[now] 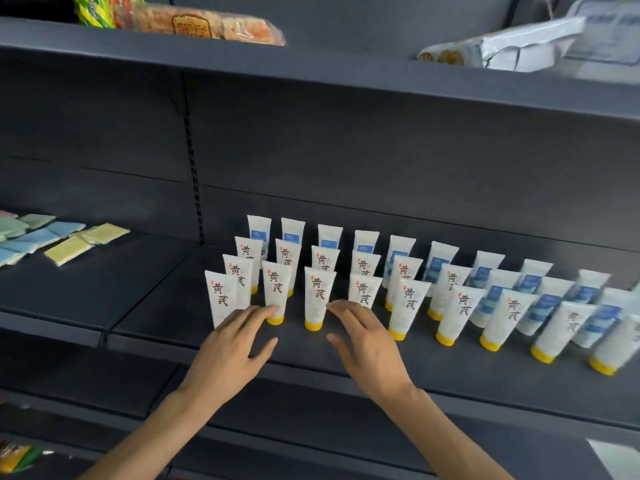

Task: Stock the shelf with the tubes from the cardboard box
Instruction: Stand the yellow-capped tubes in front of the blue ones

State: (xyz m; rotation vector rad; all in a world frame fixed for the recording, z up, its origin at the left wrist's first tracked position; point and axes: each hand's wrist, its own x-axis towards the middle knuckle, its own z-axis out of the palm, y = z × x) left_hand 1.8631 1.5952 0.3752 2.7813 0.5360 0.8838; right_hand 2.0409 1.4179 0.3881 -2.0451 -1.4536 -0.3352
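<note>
Several white tubes with yellow caps stand cap-down in rows on the dark shelf [450, 372]; some show black characters, others blue labels. My left hand [235, 344] reaches over the shelf's front with straight fingers, its fingertips at the base of a front-row tube [276, 292]. My right hand [363, 344] is spread open beside it, fingertips close to the neighbouring front tube [318, 296]. Neither hand holds anything. The cardboard box is out of view.
Flat pastel packets [69, 249] in yellow, blue and green lie on the shelf section to the left. The shelf above carries snack packs [194, 24] and a white bag [502, 46]. Coloured packets [17, 455] show at the bottom left.
</note>
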